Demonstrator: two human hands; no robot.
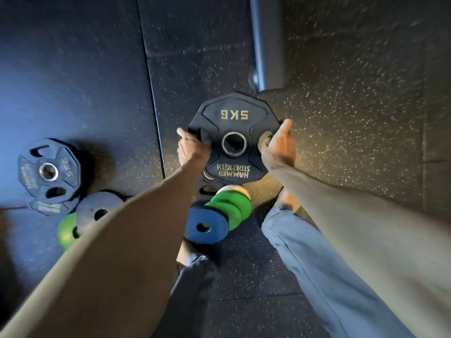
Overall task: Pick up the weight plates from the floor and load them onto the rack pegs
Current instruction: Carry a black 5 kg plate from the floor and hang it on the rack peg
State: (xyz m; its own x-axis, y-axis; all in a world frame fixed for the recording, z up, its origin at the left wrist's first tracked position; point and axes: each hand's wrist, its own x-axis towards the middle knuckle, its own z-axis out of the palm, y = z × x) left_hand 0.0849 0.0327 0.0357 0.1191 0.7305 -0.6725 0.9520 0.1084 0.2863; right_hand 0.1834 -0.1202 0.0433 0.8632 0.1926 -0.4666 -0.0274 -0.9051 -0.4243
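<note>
A black 5 kg plate (233,118) with gold lettering is held flat-faced toward me above the floor. My left hand (191,148) grips its left grip slot and my right hand (278,145) grips its right one. Under it another black plate (207,178) peeks out. Below lie small green plates (231,206) and a blue plate (207,226). At the left rest two stacked black 5 kg plates (48,170), a grey plate (97,208) and a green plate (67,231).
A grey steel rack beam (267,42) runs along the floor from the top edge to just above the held plate. The floor is black speckled rubber (353,106), with a smooth dark mat (73,69) at the left. My feet and trouser legs stand below the plates.
</note>
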